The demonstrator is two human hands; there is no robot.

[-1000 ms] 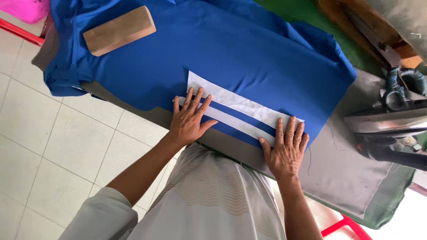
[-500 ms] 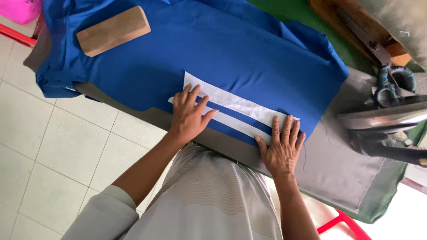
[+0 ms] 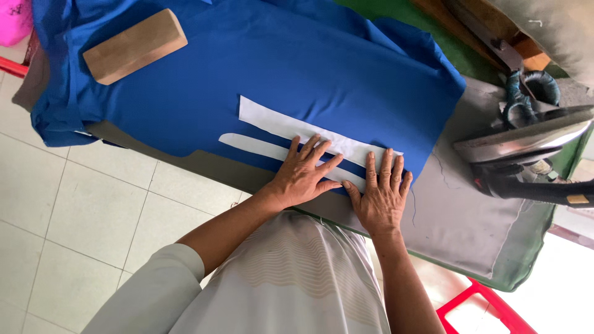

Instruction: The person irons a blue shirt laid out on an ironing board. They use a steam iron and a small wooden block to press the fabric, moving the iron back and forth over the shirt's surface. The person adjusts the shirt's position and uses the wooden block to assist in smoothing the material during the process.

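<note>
White shirt: a person's pale striped top fills the near edge, both forearms reaching up from it to the white strips.
Left hand [image 3: 304, 175]: flat, fingers spread, pressing on the near end of the white strips; it grasps nothing.
Right hand [image 3: 382, 196]: flat beside the left hand, fingers spread, palm down on the same end of the strips, holding nothing.
White strips [image 3: 291, 135]: two long narrow pieces lying side by side on the blue fabric, long axis running from the hands up and leftward; the narrower one ends in a rounded tip pointing left.
Blue fabric [image 3: 260, 68]: spread under the strips, covering most of the grey padded board [image 3: 458, 216].
Iron [image 3: 526, 148]: right of the strips, resting on the board.
Wooden block [image 3: 135, 46]: far left of the strips, lying on the fabric.
</note>
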